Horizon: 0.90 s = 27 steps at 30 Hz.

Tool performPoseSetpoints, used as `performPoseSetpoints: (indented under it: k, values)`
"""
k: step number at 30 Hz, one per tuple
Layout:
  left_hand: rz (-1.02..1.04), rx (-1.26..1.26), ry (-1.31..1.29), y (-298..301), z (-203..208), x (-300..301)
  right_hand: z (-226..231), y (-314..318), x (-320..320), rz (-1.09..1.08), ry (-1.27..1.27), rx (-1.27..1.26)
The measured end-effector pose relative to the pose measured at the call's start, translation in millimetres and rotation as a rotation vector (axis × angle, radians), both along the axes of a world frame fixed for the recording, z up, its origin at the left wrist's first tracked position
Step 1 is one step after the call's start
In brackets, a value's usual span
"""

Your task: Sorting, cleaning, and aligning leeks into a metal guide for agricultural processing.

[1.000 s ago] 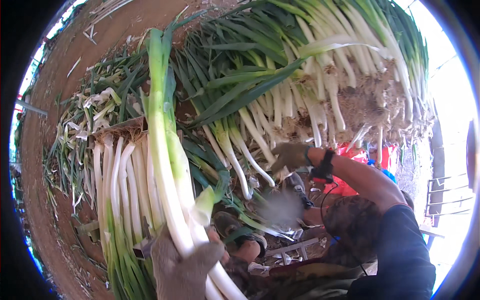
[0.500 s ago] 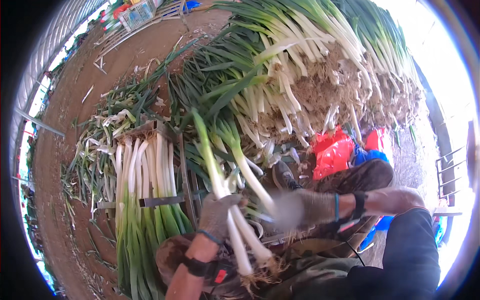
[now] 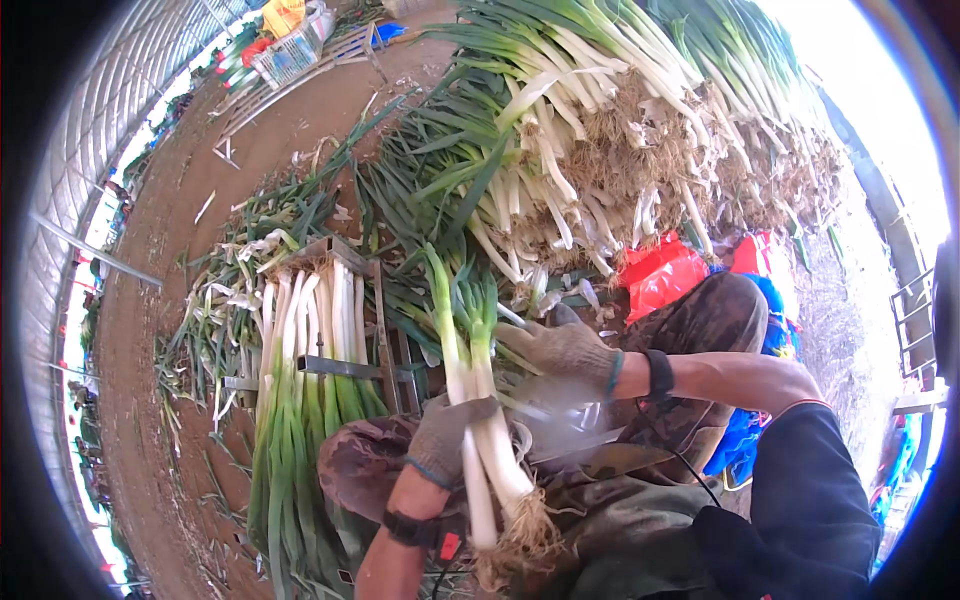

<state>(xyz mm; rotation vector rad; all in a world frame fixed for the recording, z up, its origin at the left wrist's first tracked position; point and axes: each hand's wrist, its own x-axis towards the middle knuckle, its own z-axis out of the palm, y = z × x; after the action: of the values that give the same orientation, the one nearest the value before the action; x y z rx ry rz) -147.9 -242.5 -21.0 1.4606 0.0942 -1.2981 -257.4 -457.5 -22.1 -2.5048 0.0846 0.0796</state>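
My gloved left hand [image 3: 445, 435] is closed around a small bunch of long green onions [image 3: 492, 440], roots toward me and green tops pointing away. Some of their stalks overlap, and the roots [image 3: 530, 535] hang over my lap. Just right of their upper part is my gloved right hand [image 3: 570, 350], open with fingers stretched left and thumb raised. Loose pale stalks lie behind its fingertips; whether they touch I cannot make out. To the left, a metal frame [image 3: 385, 340] holds a row of trimmed green onions [image 3: 318, 320], roots at the top plate.
A big heap of rooted green onions [image 3: 600, 100] fills the far side. Stripped leaves [image 3: 225, 290] litter the soil at the left. Red plastic [image 3: 655, 280] and blue plastic [image 3: 735, 445] lie by my right knee. A crate [image 3: 288, 60] stands far off.
The green onion near my right hand has joined the bunch in my left. My right hand has moved up and away from my lap, and its fingers have opened.
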Motion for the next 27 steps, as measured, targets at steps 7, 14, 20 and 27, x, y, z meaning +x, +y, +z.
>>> performPoseSetpoints:
  k: [7, 14, 20, 27]
  values:
    - [-0.037, 0.090, -0.058, 20, 97, -13, -2, 53, 43, 0.212, -0.818, -0.144]
    - [-0.130, -0.397, -0.507, 32, 177, 30, 75, 34, 80, 0.186, -0.888, 0.215]
    - [0.113, -0.644, -0.841, -32, 198, 54, 125, -42, 61, 0.141, -0.484, 1.000]
    - [-0.171, -0.647, -0.774, -81, 136, 18, 145, -47, 58, 0.405, -0.573, 1.127]
